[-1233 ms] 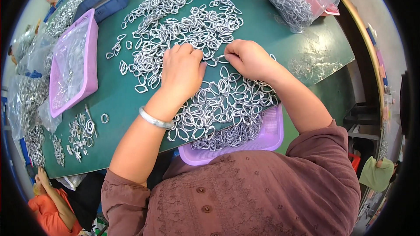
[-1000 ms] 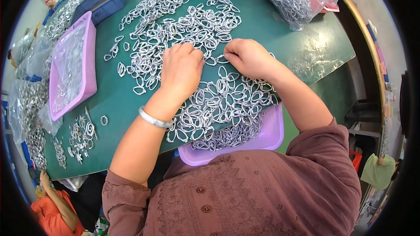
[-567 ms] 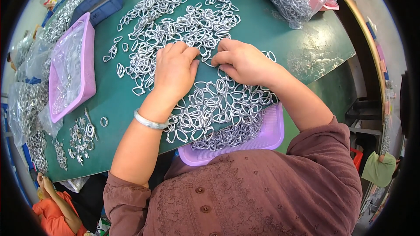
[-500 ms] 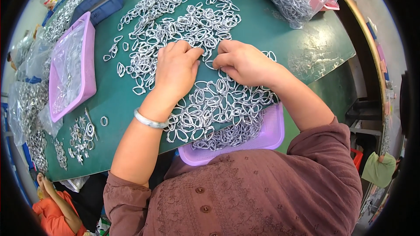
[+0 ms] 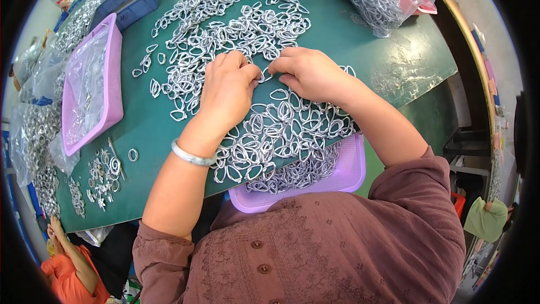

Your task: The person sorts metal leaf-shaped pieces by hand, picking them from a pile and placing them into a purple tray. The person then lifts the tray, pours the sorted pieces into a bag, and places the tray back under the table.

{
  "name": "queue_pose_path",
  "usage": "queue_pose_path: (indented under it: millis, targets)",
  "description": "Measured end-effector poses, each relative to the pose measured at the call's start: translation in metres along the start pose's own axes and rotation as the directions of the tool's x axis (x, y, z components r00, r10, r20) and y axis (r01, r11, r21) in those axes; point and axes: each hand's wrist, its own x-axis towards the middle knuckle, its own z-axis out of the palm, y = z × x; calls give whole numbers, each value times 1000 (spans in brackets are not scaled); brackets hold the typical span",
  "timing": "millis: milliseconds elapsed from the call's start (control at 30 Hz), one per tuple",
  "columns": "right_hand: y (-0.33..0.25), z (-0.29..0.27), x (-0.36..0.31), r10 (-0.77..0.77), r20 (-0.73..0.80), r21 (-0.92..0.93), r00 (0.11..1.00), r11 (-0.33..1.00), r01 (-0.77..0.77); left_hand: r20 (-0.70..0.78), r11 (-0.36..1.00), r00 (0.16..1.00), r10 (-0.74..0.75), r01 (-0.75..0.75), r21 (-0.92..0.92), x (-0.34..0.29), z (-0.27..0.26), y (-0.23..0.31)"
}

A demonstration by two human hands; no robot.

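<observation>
Silver oval metal links lie in two groups on the green table: a large far pile [image 5: 191, 39] and a nearer spread [image 5: 281, 129]. Between the two groups my left hand [image 5: 228, 87], with a pale bangle [image 5: 193, 155] on its wrist, is closed, its thumb and forefinger at a single oval link [image 5: 265, 75]. Facing it, my right hand [image 5: 315, 76] is closed too, its fingertips pinching the other side of that link. My fingers partly hide the link.
A purple basket [image 5: 353, 163] of links sits under the table's near edge. To the left are a purple tray [image 5: 115, 73] with a plastic bag and small metal pieces [image 5: 107, 174]. Blue bins [image 5: 132, 5] and a bag of links [image 5: 371, 5] stand farther off; other people sit on the left.
My right hand has shifted slightly left and away from me, its fingertips coming to the link at my left fingers. A link at the top of the near spread is now uncovered.
</observation>
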Motion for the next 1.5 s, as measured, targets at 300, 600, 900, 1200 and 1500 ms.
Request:
queue_pose_path:
  millis: [300, 600, 900, 1200, 1500]
  targets:
    - [3, -15, -4, -11, 163, 239, 987, 971, -29, 66, 997, 997, 26, -21, -73, -13, -6, 2]
    - [1, -14, -6, 53, 100, 113, 994, 992, -64, 7, 999, 1000, 10, -10, -53, -18, -17, 1]
    - [0, -16, -2, -67, 114, 65, 991, 996, 60, -63, 999, 998, -2, 5, 52, -14, -20, -7]
    - [8, -13, 0, 25, 140, -21, 990, 1000, -22, 3, 993, 999, -39, 38, 110, -15, -15, -1]
    - [3, 3, 11, 86, -124, -70, 989, 993, -96, 108, 995, 990, 90, -85, -50, -18, -17, 1]
